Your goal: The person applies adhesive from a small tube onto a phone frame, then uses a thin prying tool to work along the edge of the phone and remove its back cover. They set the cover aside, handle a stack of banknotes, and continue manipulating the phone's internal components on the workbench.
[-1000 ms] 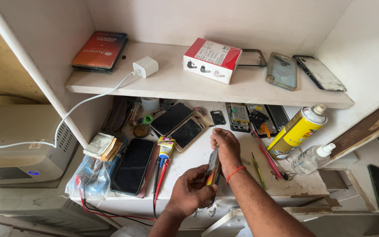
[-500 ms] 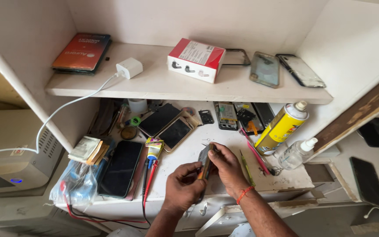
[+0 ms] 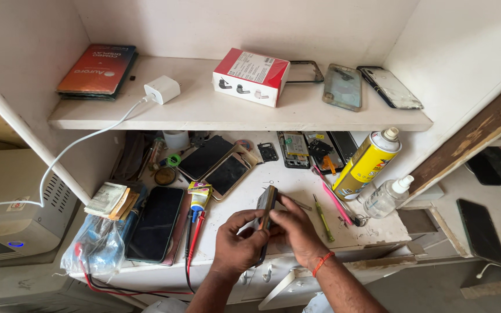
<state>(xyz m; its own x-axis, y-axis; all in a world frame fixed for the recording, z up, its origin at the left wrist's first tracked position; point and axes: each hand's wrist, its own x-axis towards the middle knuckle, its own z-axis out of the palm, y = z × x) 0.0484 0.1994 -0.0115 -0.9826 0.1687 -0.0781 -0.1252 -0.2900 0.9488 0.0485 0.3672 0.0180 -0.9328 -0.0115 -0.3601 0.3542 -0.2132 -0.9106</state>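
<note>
Both hands meet at the near edge of the white worktop (image 3: 273, 191), clasped around a slim dark smartphone (image 3: 266, 210) held on its edge, narrow side up. Left hand (image 3: 238, 243) wraps the phone's lower part with fingers curled shut round it; right hand (image 3: 297, 230) pinches the upper part, thumb and fingers closed along its side. Whether the phone's back and front are coming apart cannot be told from this angle; the body looks to be in one piece, so as a judgement the work on it seems at an early or middle stage, with nothing visibly taken off it yet.

Just right of the hands lies a thin green-handled tool (image 3: 322, 217), and beyond it a pink-handled tool (image 3: 336, 197), both untouched. Further right stand a yellow spray can with a white cap (image 3: 366, 164) and a small clear plastic bottle with a white nozzle (image 3: 385, 197).

Left of the hands lie a large black phone, screen up (image 3: 155, 223), a small yellow glue tube (image 3: 199, 196), red and black probe leads (image 3: 191, 243) and a folded wad of banknotes (image 3: 107, 199). Farther back rest two more dark phones (image 3: 215, 165) and an opened phone with its insides bare (image 3: 294, 149).

On the white shelf (image 3: 204, 113) above sit a red and white carton (image 3: 251, 76), a white charger plug (image 3: 162, 90), an orange flat box (image 3: 96, 70) and clear phone covers (image 3: 343, 87)
</note>
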